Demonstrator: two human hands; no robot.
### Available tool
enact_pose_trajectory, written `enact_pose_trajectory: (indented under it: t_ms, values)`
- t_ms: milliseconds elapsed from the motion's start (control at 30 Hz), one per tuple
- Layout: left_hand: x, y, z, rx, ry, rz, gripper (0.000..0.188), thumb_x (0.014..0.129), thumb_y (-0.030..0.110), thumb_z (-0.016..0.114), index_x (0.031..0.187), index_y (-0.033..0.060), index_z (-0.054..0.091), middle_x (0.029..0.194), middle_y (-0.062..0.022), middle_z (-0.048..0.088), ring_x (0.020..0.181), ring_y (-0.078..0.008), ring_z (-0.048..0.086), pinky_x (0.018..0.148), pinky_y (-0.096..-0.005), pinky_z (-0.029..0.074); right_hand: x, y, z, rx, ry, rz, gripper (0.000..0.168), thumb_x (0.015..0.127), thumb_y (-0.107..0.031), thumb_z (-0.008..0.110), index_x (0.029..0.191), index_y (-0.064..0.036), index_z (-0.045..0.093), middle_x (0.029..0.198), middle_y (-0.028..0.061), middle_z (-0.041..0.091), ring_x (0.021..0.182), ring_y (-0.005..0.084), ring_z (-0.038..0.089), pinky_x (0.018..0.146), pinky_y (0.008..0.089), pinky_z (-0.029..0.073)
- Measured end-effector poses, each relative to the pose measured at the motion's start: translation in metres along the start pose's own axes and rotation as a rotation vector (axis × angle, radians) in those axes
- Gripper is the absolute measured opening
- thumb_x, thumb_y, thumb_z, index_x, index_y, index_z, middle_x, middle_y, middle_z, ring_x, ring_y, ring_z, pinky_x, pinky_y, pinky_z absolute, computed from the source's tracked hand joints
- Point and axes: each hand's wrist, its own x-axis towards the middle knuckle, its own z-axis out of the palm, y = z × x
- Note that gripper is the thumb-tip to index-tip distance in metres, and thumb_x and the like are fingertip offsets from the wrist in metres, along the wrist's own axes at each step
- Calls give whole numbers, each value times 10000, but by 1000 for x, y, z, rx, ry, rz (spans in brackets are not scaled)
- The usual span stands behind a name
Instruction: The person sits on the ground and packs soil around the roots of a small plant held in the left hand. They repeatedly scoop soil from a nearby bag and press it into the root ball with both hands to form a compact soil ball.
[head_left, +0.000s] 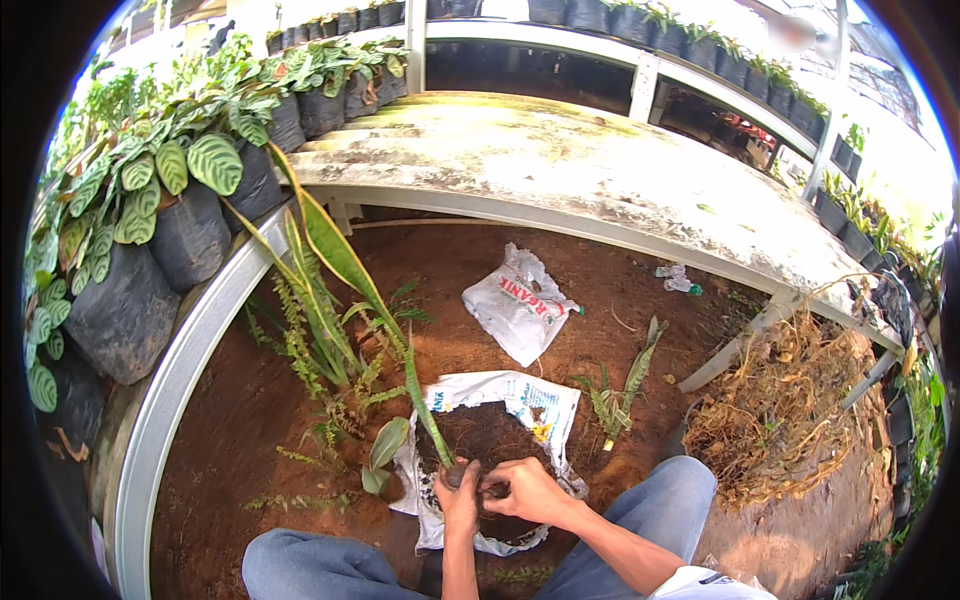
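My left hand (457, 499) grips the base of a snake plant (420, 397), whose long yellow-edged leaves lean up and to the left. Close beside it, my right hand (529, 487) has its fingers curled in; a dark patch shows between thumb and fingers, and I cannot tell if it is soil, roots or just a gap. Under both hands lies an opened white plastic sack (551, 409) bearing print. Dark soil (487, 439) with fine roots fills its middle. A small broad-leaved plant (386, 446) stands at the sack's left edge.
Ferns and upright snake plants (322, 337) grow on the left. Ahead lies a torn white bag (521, 300); a cut leaf (637, 367) is to its right. A dried root heap (787, 405) sits at right. A raised bench (540, 157) and potted plants (191, 232) surround the spot.
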Motion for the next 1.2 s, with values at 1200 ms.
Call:
enact_pose_trajectory:
  t_ms: [1200]
  values:
    - [8,4,-10,-439,-52,-51,457,1014,462,415,1089,25,526,918,-108,604,842,-217,614,783,-361,512,-6,34,-11,-198,-117,293,157,811,-119,690,893,14,707,899,218,653,860,386,638,759,443,502]
